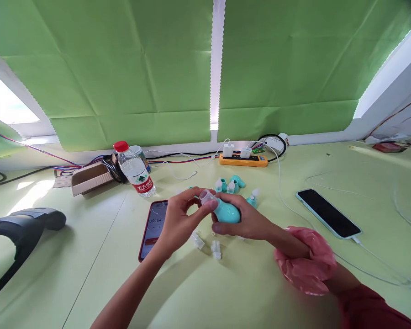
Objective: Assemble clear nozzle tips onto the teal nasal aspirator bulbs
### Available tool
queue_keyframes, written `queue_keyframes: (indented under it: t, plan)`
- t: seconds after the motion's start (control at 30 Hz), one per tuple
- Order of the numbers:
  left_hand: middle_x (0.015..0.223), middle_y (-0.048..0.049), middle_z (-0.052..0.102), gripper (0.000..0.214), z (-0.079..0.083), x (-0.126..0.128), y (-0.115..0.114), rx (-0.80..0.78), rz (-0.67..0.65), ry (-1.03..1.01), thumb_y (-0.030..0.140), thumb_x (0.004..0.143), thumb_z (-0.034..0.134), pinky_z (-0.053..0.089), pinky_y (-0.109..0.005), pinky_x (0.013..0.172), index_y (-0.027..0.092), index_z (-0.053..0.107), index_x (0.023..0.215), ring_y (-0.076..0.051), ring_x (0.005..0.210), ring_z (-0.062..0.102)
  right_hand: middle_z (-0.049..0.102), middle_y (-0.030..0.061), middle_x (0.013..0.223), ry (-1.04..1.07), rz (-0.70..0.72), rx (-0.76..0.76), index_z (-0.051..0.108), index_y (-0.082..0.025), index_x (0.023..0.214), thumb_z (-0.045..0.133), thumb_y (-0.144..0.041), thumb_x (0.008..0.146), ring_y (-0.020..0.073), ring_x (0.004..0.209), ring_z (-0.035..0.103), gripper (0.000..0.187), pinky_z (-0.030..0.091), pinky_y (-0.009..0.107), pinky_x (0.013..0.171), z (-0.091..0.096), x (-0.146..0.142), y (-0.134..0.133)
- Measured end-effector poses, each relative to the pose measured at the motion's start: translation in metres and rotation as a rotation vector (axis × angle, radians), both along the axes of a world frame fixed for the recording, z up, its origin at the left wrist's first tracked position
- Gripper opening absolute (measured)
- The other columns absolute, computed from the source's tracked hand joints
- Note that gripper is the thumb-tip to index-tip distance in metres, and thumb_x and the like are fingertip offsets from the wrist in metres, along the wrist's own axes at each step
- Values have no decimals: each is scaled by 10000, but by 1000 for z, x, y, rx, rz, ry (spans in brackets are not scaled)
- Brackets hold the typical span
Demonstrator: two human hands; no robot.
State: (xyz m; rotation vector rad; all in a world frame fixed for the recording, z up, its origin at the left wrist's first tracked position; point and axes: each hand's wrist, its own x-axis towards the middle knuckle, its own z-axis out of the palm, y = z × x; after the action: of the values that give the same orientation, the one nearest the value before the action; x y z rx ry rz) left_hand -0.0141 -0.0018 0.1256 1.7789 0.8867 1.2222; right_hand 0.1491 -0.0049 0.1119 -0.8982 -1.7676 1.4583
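In the head view, my right hand (241, 217) is closed around a turquoise squeeze bulb (228, 212). A clear plastic cup-shaped piece (207, 197) sits at the bulb's upper left end. The thumb and fingers of my left hand (183, 214) pinch that clear piece. Whether the two parts are fully joined cannot be seen. Several turquoise parts (238, 181) lie beyond my hands, some with clear tips. On the near side, a small clear plastic fitting (216, 250) and another clear fitting (197, 240) rest on the table.
A phone with a running timer (152, 230) lies left of my hands. Behind it stand a water bottle (137, 171) and an open cardboard box (91, 178). An orange power strip (243, 160) is at the back. A charging phone (329, 213) and its white cable are on the right.
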Motion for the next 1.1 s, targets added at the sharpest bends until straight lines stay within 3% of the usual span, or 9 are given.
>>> queue_keyframes:
  t: [0.1, 0.23, 0.33, 0.43, 0.6, 0.7, 0.83, 1.03, 1.1]
  plan:
    - [869, -47, 600, 115, 0, 1, 1, -57, 1, -94, 262, 728, 593, 464, -227, 635, 152, 598, 761, -151, 785, 566, 542, 21, 901, -67, 21, 117, 465, -201, 992, 621, -382, 683, 128, 775, 528, 391, 441, 248, 674, 3, 2, -1]
    - [881, -55, 616, 197, 6, -2, -1, -64, 26, -216, 338, 820, 464, 442, -254, 715, 165, 556, 837, -161, 857, 560, 475, 55, 1115, -315, -136, 457, 413, -222, 1124, 639, -422, 651, 169, 932, 476, 561, 405, 308, 806, 10, 12, 1]
    - [737, -25, 615, 237, 8, -5, -1, -114, -1, -286, 370, 865, 357, 423, -236, 602, 185, 499, 898, -131, 697, 565, 532, 49, 1031, -452, 57, 529, 453, -196, 1089, 620, -428, 667, 146, 835, 504, 510, 425, 277, 746, 8, 17, 7]
    - [583, 16, 553, 226, 9, -5, -2, -150, -16, -281, 364, 871, 343, 361, -211, 494, 188, 482, 895, -101, 529, 497, 585, 54, 945, -721, 256, 550, 504, -181, 1058, 579, -329, 722, 160, 805, 537, 374, 422, 271, 694, -7, 16, 14]
    - [504, 40, 482, 192, 10, -7, -6, -206, -96, -166, 343, 850, 390, 316, -205, 467, 175, 476, 890, -86, 470, 424, 606, 56, 742, -1122, 288, 585, 604, -169, 773, 608, -59, 614, 183, 667, 560, 194, 374, 258, 548, -44, 4, 21]
    - [531, 39, 492, 186, 11, -9, -11, -203, -156, -29, 349, 840, 398, 300, -206, 476, 184, 453, 906, -83, 485, 401, 571, 34, 620, -1125, 245, 630, 548, -157, 583, 585, -3, 591, 153, 580, 530, 159, 323, 244, 490, -52, 4, 24]
    - [572, 46, 487, 171, 13, -11, -13, -131, -163, 265, 361, 828, 414, 300, -209, 514, 202, 445, 884, -84, 525, 386, 495, -7, 508, -950, 208, 698, 507, -160, 567, 582, -130, 659, 117, 495, 463, 122, 301, 241, 474, -34, 14, 27]
    - [629, 43, 558, 226, 14, -9, -6, -7, -88, 555, 397, 780, 497, 314, -204, 525, 225, 545, 918, -85, 541, 409, 550, 38, 790, -609, -120, 801, 511, -166, 819, 518, -326, 777, 134, 697, 511, 166, 400, 250, 621, 11, 29, 16]
    - [721, 30, 605, 243, 14, -8, -4, 23, -73, 590, 408, 780, 495, 349, -210, 571, 232, 570, 930, -96, 592, 466, 547, 60, 871, -556, -144, 820, 495, -169, 837, 520, -349, 782, 147, 774, 523, 189, 418, 262, 668, 17, 32, 10]
